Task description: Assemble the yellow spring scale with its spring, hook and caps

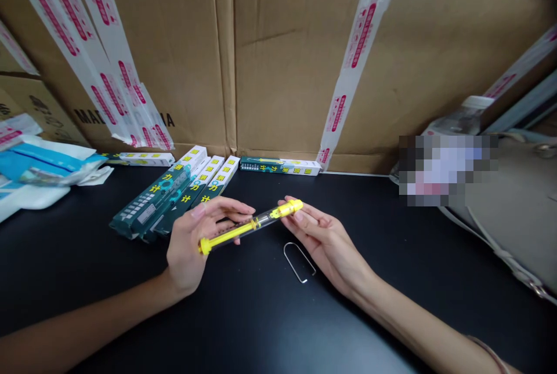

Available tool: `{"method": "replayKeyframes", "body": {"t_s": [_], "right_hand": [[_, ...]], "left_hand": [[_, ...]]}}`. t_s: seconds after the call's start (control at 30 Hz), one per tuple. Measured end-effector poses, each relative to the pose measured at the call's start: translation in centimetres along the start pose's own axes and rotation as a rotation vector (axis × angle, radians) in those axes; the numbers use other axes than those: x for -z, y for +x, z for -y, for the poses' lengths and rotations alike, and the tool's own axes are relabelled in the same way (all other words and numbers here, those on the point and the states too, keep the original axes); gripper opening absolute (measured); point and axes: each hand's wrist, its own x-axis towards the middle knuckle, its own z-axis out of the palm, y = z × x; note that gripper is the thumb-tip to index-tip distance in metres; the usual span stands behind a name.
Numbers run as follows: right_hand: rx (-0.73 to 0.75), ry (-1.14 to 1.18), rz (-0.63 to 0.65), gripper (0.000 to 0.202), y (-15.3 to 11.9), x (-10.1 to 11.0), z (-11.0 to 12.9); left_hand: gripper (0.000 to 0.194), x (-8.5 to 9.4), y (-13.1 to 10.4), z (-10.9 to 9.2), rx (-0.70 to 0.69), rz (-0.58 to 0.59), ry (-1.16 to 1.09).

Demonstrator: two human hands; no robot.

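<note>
A clear tubular spring scale with a yellow inner rod and yellow ends slants above the black table, its right end higher. My right hand pinches the yellow cap at the upper right end between thumb and fingers. Around the lower left end, my left hand is loosely curled, with the tube crossing in front of its palm and fingers. Part of its grip is hidden behind the tube. Below the scale, by my right wrist, a bent U-shaped metal wire hook lies on the table.
Several green-and-white boxes lie left of centre, and another narrow box rests against the large taped carton. Blue-and-white plastic packaging is at left. A partly blurred bottle and a beige bag stand at right on the black table.
</note>
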Motion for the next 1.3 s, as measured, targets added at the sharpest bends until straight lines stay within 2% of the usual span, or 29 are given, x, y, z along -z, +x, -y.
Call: {"method": "replayKeyframes", "body": {"t_s": [0.2,0.3,0.37,0.47,0.53,0.73,0.83,0.9,1.0,1.1,1.2,1.3], "right_hand": [[0.024,-0.019,0.004,0.03,-0.2,0.0,0.0],[0.052,-0.053,0.038,0.033,-0.5,0.0,0.0],[0.055,-0.062,0.057,0.036,-0.6,0.1,0.0],[0.054,-0.064,0.069,0.037,-0.7,0.1,0.1],[0.053,-0.064,0.072,0.038,-0.7,0.0,0.2],[0.046,-0.07,0.1,0.039,-0.8,-0.1,0.2],[0.047,-0.066,0.116,0.037,-0.8,0.0,0.2],[0.044,-0.061,0.117,0.036,-0.7,0.1,0.2],[0.033,-0.054,0.108,0.032,-0.6,0.2,0.2],[0.027,-0.049,0.105,0.025,-0.5,0.1,0.3],[0.027,-0.035,0.099,0.019,-0.5,0.0,0.3],[0.031,-0.007,0.086,0.021,-0.4,0.1,0.2]], "left_hand": [[0.053,0.0,-0.2,-0.4,-0.044,0.069,0.075],[0.058,-0.1,-0.2,-0.4,-0.026,0.06,0.143],[0.059,-0.3,-0.3,-0.2,-0.012,0.024,0.242],[0.05,-0.3,-0.6,0.3,-0.001,0.012,0.474],[0.045,-0.2,-0.9,0.7,-0.03,0.036,0.57],[0.049,0.5,-1.3,0.7,-0.189,0.118,0.485],[0.049,0.2,-1.7,0.3,-0.247,0.143,0.548],[0.044,-0.3,-1.9,0.2,-0.272,0.123,0.67],[0.038,-1.0,-1.8,0.4,-0.338,0.007,0.844],[0.04,-1.2,-1.4,0.8,-0.28,-0.081,0.878],[0.038,-1.1,-1.0,1.0,-0.154,-0.072,0.831],[0.033,-1.0,-0.9,0.9,-0.111,-0.044,0.763]]}}
